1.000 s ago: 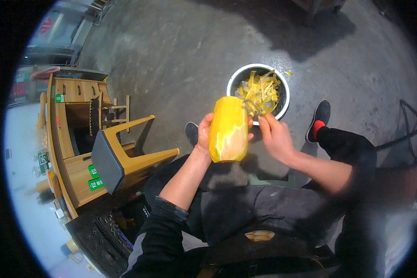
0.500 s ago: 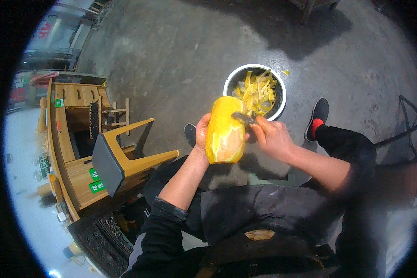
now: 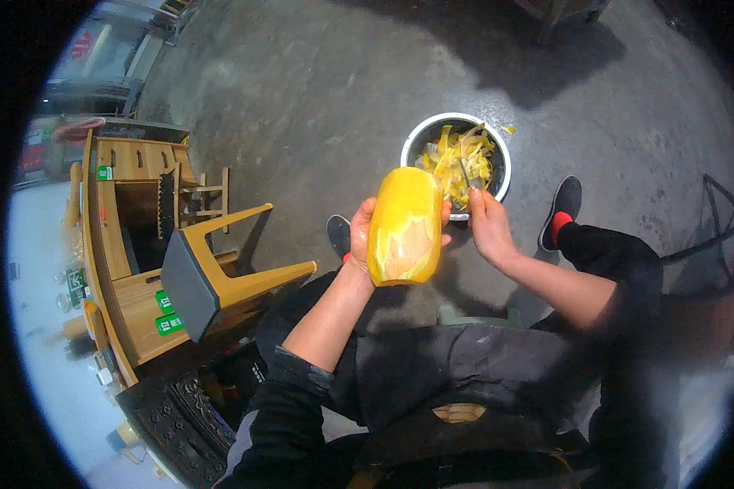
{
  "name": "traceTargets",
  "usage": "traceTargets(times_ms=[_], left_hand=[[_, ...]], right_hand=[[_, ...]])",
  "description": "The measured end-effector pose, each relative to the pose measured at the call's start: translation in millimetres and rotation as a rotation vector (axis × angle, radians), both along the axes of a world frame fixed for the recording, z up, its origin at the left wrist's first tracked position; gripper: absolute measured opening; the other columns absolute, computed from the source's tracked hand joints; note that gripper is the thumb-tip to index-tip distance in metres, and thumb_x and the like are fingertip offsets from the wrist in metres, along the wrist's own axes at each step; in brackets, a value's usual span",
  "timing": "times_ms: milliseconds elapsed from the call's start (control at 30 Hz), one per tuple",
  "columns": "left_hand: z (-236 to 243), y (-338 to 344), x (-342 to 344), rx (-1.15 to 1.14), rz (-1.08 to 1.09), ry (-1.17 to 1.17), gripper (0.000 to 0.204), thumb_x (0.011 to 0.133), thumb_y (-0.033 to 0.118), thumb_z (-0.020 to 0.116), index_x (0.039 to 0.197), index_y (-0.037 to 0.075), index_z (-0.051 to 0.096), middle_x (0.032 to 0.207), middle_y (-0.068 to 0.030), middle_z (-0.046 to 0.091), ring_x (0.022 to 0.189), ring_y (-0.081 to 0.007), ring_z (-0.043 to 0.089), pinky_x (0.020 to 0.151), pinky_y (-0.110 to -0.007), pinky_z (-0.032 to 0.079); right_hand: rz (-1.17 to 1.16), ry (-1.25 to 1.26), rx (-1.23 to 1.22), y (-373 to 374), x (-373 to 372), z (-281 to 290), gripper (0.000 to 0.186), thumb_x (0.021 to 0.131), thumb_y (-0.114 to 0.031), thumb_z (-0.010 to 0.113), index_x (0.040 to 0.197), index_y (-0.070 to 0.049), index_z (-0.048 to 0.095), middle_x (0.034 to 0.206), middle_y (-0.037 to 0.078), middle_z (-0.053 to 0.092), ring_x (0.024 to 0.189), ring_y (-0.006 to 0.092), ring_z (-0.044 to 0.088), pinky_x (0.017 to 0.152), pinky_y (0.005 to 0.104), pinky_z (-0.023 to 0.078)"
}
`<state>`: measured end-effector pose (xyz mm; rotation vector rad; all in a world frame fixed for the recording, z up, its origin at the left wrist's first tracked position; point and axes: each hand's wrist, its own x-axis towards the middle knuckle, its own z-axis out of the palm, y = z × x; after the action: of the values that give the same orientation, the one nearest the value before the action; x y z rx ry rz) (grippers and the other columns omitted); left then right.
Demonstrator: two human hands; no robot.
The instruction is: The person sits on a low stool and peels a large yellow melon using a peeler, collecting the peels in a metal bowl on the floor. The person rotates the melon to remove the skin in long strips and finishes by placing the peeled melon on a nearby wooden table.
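Observation:
My left hand point(image 3: 360, 232) is wrapped round a large, cylindrical yellow fruit or squash point(image 3: 401, 224), with a paler patch on its lower part; most of the fingers are hidden behind it. Just right of it, my right hand point(image 3: 485, 224) is closed on a small peeling tool point(image 3: 470, 181), seen against the strips and hard to make out. Beyond both hands, a dark bin with a white rim point(image 3: 409, 134) holds yellow peel strips point(image 3: 447, 155). One stray peel piece point(image 3: 508, 129) lies at the rim's upper right.
A wooden desk point(image 3: 124, 244) with drawers is at left, beside a grey-topped yellow stool point(image 3: 189, 285) on its side and a small wooden chair point(image 3: 212, 196). My feet point(image 3: 567, 200) flank the bin. Dark metal bars point(image 3: 714, 212) stand at right, furniture legs point(image 3: 546, 20) at top.
Half a second ago the tool lay against the squash's upper right. It has moved off rightward and up over the bin, my right hand with it. The squash stays in my left hand.

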<state>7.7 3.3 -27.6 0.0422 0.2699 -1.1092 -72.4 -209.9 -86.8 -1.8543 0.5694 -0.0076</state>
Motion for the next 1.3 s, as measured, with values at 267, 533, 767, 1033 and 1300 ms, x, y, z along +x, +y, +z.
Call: traceTargets(times_ms=[267, 533, 767, 1033, 1300], left_hand=[[4.0, -4.1, 3.1, 0.110, -0.012, -0.135, 0.096, 0.090, 0.051, 0.065, 0.167, 0.004, 0.030, 0.167, -0.0316, 0.034, 0.153, -0.0469, 0.040, 0.120, -0.068, 0.036], [-39.3, 14.2, 6.5, 0.254, 0.079, -0.062, 0.079, 0.096, 0.042, 0.063, 0.160, 0.000, 0.041, 0.160, -0.0285, 0.047, 0.147, -0.0411, 0.049, 0.123, -0.054, 0.039], [-37.3, 6.2, 8.3, 0.363, 0.150, -0.139, 0.058, 0.103, 0.033, 0.054, 0.149, -0.002, 0.054, 0.147, -0.0214, 0.063, 0.134, -0.0369, 0.062, 0.121, -0.051, 0.042], [-17.2, -21.8, 12.4, 0.704, 0.301, -0.477, 0.053, 0.099, 0.021, 0.048, 0.150, 0.006, 0.049, 0.149, -0.0164, 0.057, 0.138, -0.0317, 0.057, 0.121, -0.046, 0.043], [-19.7, -9.5, 28.9, 0.732, 0.055, -0.564, 0.039, 0.099, 0.018, 0.060, 0.136, 0.006, 0.055, 0.129, -0.0123, 0.065, 0.120, -0.0264, 0.066, 0.111, -0.041, 0.052]], right_hand=[[-0.069, 0.225, 0.251, -5.7, 9.2, -13.6, 0.048, 0.113, -0.042, 0.046, 0.094, 0.000, 0.060, 0.073, 0.013, 0.063, 0.062, 0.0309, 0.061, 0.058, 0.0438, 0.047], [0.011, 0.230, 1.034, 4.5, 7.4, 32.4, 0.042, 0.110, -0.054, 0.052, 0.102, -0.014, 0.057, 0.061, -0.006, 0.040, 0.044, 0.0087, 0.032, 0.042, 0.0275, 0.024], [0.040, 0.194, 1.093, 8.5, 10.0, 54.5, 0.034, 0.104, -0.045, 0.069, 0.106, -0.012, 0.060, 0.064, -0.008, 0.048, 0.045, 0.0041, 0.034, 0.043, 0.0243, 0.021], [0.160, 0.274, 1.201, 6.0, 11.5, 66.2, 0.034, 0.103, -0.043, 0.072, 0.100, -0.011, 0.061, 0.061, -0.008, 0.045, 0.044, 0.0044, 0.034, 0.043, 0.0247, 0.024], [0.264, 0.312, 1.295, 5.4, 8.2, 57.0, 0.033, 0.104, -0.042, 0.071, 0.092, -0.014, 0.058, 0.057, -0.008, 0.042, 0.042, 0.0054, 0.033, 0.043, 0.0254, 0.023]])
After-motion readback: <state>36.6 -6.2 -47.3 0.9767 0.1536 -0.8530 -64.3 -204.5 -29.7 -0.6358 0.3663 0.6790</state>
